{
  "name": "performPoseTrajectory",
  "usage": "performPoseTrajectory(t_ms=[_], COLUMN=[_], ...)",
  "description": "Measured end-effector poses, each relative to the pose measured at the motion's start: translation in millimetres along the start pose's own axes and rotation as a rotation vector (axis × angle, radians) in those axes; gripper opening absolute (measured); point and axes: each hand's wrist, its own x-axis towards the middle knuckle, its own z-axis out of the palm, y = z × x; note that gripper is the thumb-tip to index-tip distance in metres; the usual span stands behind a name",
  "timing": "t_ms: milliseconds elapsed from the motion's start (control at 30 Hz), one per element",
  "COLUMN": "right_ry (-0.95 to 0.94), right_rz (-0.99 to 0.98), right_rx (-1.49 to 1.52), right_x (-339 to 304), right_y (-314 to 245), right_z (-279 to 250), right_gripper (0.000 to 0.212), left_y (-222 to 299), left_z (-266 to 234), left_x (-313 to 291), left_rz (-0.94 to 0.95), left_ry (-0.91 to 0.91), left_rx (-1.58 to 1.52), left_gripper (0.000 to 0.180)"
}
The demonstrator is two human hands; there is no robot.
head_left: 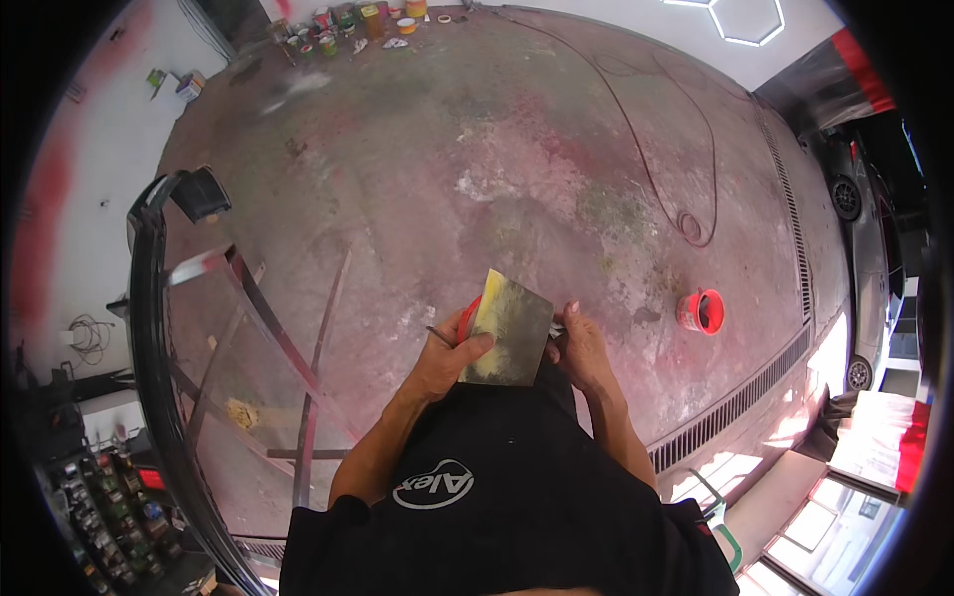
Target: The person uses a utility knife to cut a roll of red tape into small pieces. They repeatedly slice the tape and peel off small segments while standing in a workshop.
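My left hand [447,363] is closed on a flat rectangular plate [517,333], its thumb lying on the face. The plate is dark grey, with yellow smears along its left side, and it is tilted in front of my body. A curved red edge [469,316] shows between that hand and the plate; its kind is not clear. A thin dark strip [440,336] sticks out past the left fingers. My right hand [584,348] is closed at the plate's right edge, thumb up. Something small and pale grey [557,330] shows at its fingers, mostly hidden.
A red bucket [702,312] stands on the stained floor to the right. A hose [714,179] loops farther off. To the left are a dark bumper [154,328] and a metal stand [308,397]. Cans [373,22] line the far wall; a car [873,248] is at right.
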Motion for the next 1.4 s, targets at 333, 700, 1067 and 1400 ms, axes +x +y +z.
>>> performPoseTrajectory(t_ms=[333, 700, 1067, 1400], right_ry=[0.025, 0.203, 0.26, 0.542], right_rz=[-0.129, -0.095, -0.029, -0.282], right_rx=[0.284, 0.322, 0.401, 0.496], right_x=[364.2, 709.4, 1006.8, 1231.3], right_y=[-184.5, -369.9, -505.9, -636.5], right_z=[12.1, 70.1, 99.5, 107.2], right_gripper=[0.026, 0.029, 0.029, 0.027], left_y=[192.0, 394.8, 549.4, 726.6], left_z=[-85.2, -109.4, -238.7, -319.4], left_x=[307.4, 590.6, 868.4, 1072.1], left_rz=[0.126, 0.002, 0.138, 0.082], left_ry=[0.167, 0.085, 0.129, 0.328], left_rx=[0.044, 0.047, 0.095, 0.098], left_gripper=[0.035, 0.032, 0.041, 0.014])
